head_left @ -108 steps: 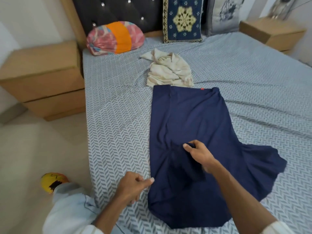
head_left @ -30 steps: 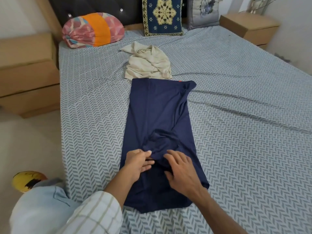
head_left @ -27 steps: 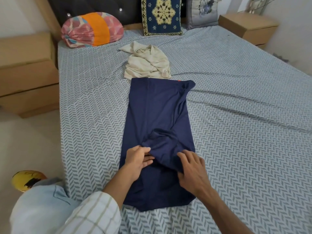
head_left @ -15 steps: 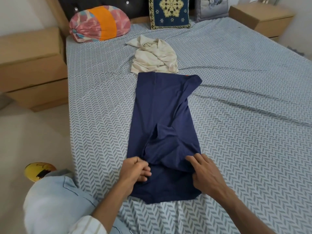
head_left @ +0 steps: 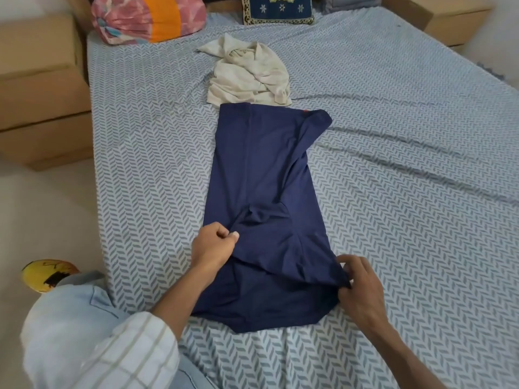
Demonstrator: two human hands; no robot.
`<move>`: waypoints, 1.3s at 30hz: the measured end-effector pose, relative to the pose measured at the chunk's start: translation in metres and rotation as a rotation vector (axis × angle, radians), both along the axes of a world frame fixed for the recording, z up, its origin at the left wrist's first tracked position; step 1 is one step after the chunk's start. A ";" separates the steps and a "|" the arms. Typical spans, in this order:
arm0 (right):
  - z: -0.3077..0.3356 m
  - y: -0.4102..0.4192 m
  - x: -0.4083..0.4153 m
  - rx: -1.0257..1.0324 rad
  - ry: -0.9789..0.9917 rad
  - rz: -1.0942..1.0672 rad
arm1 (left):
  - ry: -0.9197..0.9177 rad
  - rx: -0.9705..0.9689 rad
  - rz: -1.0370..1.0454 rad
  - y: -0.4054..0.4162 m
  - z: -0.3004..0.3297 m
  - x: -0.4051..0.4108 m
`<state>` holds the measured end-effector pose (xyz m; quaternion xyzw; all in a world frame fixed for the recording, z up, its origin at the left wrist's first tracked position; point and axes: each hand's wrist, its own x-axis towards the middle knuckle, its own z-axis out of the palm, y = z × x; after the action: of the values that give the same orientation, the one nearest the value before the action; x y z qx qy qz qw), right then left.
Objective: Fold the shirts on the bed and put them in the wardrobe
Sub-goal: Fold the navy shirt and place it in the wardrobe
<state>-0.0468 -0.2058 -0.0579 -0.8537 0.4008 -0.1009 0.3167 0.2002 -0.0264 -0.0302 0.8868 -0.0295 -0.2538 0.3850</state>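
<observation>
The navy shirt (head_left: 264, 175) lies flat along the middle of the bed (head_left: 393, 164), folded into a long narrow strip, with its near end toward 6 o'clock. A folded flap crosses that near end. The left hand (head_left: 213, 245) pinches the flap's edge at the strip's 9 o'clock side, thumb against curled fingers. The right hand (head_left: 356, 284) pinches the flap's corner at about 4 o'clock, fingers bent round the cloth. A cream shirt (head_left: 250, 74) sits crumpled just beyond the navy one at 12 o'clock, touching its far end, not yet folded.

Risks, as I judge them: the fabric looks thin and slack, so pulling the flap unevenly could drag the strip askew or open its long side folds. The far right corner at 1 o'clock already bulges out, and a tug may worsen it. Lifting the strip toward 12 o'clock could catch the cream shirt and bunch both.

A small red mark shows at the far edge of the navy shirt, too small to read. No other writing is legible
</observation>
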 end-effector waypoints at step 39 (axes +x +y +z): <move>0.030 -0.195 0.412 0.137 -0.394 -0.321 | -0.111 -0.094 -0.503 -0.084 -0.038 0.043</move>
<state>0.3648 -0.4005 -0.0276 -0.7196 0.4678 -0.2867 0.4256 0.2435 -0.1103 -0.0679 0.8455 -0.2817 -0.2908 0.3482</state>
